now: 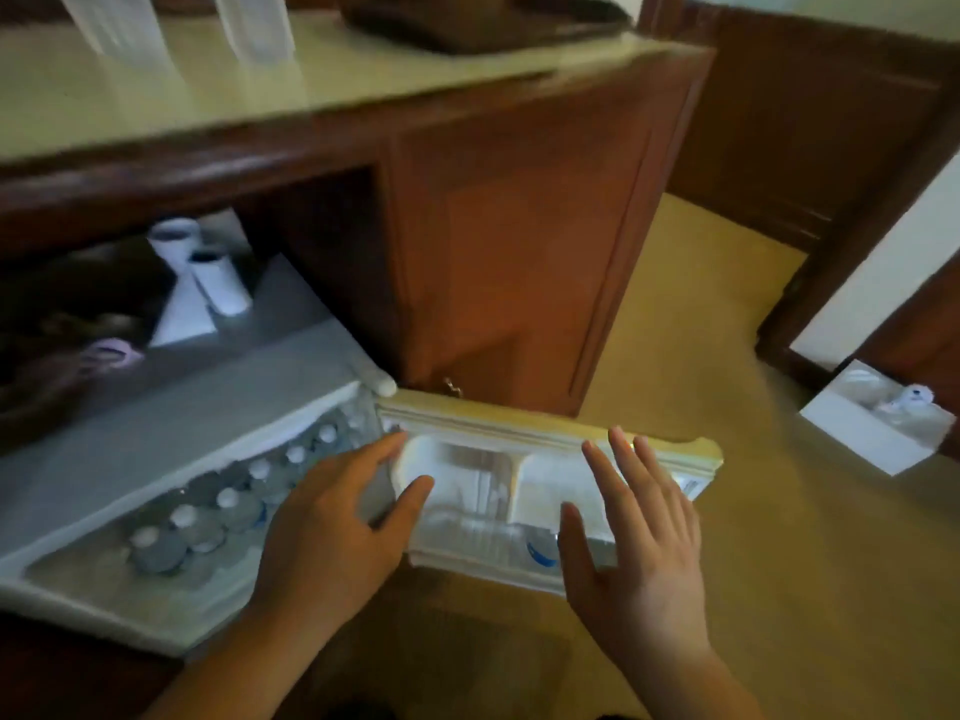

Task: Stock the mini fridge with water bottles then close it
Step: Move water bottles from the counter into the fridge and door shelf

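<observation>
The white mini fridge sits under a wooden counter, its door swung open to the right. Several clear water bottles with white caps stand in a row inside. Another bottle with a blue label lies in the door shelf. My left hand hovers open in front of the door's hinge side, fingers near the door's inner shelf. My right hand is open with spread fingers, over the door's inner face near its outer end. Whether either hand touches the door is blurred.
Two white cups lie on the fridge top beside a folded paper. A wooden cabinet stands right behind the open door. A white box holding bottles sits on the tan carpet at the right. A tray rests on the counter above.
</observation>
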Demonstrator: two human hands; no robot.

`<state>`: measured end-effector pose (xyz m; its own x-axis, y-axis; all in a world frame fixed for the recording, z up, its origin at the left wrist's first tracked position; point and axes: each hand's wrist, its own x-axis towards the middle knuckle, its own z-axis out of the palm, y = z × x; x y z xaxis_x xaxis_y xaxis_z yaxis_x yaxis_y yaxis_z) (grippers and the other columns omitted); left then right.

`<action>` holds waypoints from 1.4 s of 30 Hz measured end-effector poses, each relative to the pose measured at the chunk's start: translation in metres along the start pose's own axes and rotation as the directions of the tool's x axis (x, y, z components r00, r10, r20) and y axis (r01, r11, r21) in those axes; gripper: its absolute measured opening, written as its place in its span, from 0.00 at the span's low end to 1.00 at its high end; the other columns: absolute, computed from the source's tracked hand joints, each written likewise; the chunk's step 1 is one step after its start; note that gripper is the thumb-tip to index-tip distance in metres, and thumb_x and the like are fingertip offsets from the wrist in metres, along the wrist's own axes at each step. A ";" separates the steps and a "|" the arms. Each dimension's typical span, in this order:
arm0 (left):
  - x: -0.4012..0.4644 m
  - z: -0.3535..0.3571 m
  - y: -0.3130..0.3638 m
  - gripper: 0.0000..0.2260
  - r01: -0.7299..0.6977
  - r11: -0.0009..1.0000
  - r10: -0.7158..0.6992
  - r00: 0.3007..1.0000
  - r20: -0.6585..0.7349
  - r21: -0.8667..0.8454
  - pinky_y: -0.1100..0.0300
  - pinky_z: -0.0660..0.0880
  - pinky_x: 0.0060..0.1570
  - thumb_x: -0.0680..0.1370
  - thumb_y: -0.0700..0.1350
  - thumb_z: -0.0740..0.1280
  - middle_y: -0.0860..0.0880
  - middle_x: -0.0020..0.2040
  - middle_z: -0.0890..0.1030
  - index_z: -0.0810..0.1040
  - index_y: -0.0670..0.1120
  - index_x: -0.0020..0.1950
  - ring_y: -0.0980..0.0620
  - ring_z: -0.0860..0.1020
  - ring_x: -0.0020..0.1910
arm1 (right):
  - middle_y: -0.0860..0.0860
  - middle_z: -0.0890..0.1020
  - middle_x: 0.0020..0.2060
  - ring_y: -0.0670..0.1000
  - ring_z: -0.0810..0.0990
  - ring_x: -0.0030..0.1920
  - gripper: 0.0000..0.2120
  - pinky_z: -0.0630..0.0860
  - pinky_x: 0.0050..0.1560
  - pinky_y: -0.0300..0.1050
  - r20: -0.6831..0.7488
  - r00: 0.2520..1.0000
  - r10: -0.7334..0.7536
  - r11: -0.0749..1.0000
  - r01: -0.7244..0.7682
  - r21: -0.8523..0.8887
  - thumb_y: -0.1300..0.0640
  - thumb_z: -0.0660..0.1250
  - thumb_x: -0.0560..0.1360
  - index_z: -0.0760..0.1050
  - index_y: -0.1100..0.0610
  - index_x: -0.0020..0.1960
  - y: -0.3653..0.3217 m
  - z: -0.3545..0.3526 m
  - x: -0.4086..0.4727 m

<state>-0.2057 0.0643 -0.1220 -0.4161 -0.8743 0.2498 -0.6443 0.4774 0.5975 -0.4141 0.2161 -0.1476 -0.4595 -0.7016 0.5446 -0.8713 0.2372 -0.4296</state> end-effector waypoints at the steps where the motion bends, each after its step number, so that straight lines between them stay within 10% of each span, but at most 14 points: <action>1: 0.011 -0.035 0.020 0.24 -0.042 0.999 0.042 0.997 -0.070 0.013 0.63 0.73 0.56 0.79 0.65 0.67 0.52 0.62 0.84 0.80 0.55 0.70 0.51 0.81 0.58 | 0.53 0.70 0.77 0.57 0.63 0.80 0.27 0.67 0.72 0.66 0.006 0.999 -0.036 0.999 0.035 0.025 0.49 0.67 0.78 0.71 0.54 0.76 -0.022 -0.019 0.029; 8: 0.072 -0.230 0.127 0.24 -0.148 0.988 0.152 0.922 -0.356 0.037 0.68 0.72 0.58 0.80 0.61 0.67 0.55 0.62 0.81 0.78 0.51 0.72 0.56 0.79 0.58 | 0.50 0.62 0.81 0.54 0.56 0.82 0.28 0.59 0.78 0.57 0.148 0.965 -0.217 0.971 0.197 0.135 0.44 0.63 0.81 0.63 0.47 0.80 -0.164 -0.133 0.205; 17: 0.137 -0.359 0.144 0.29 0.141 0.989 -0.119 0.931 -0.345 0.040 0.47 0.78 0.65 0.78 0.60 0.70 0.55 0.69 0.78 0.69 0.59 0.78 0.51 0.76 0.67 | 0.44 0.60 0.81 0.50 0.58 0.81 0.31 0.61 0.78 0.54 0.398 0.861 -0.316 0.945 0.248 0.213 0.38 0.58 0.82 0.52 0.40 0.82 -0.275 -0.169 0.346; 34: 0.392 -0.384 0.050 0.34 0.188 0.970 -0.160 0.971 -0.179 0.154 0.47 0.74 0.69 0.81 0.60 0.67 0.47 0.77 0.68 0.55 0.60 0.84 0.44 0.70 0.73 | 0.53 0.53 0.83 0.60 0.63 0.79 0.39 0.75 0.69 0.56 0.447 0.891 -0.080 0.996 0.057 0.066 0.46 0.64 0.82 0.41 0.40 0.83 -0.367 -0.010 0.534; 42: 0.451 -0.371 0.030 0.24 0.105 0.983 -0.083 0.986 -0.142 0.150 0.53 0.75 0.65 0.84 0.57 0.64 0.49 0.74 0.73 0.69 0.55 0.80 0.45 0.75 0.70 | 0.49 0.76 0.71 0.56 0.73 0.71 0.28 0.77 0.66 0.55 0.390 0.919 -0.050 0.999 0.045 0.021 0.43 0.58 0.84 0.54 0.40 0.82 -0.356 0.030 0.566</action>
<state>-0.1748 -0.3487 0.2907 -0.2657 -0.9146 0.3048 -0.7735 0.3910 0.4988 -0.3586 -0.2853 0.2921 -0.3118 -0.9190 0.2411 -0.8873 0.1910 -0.4198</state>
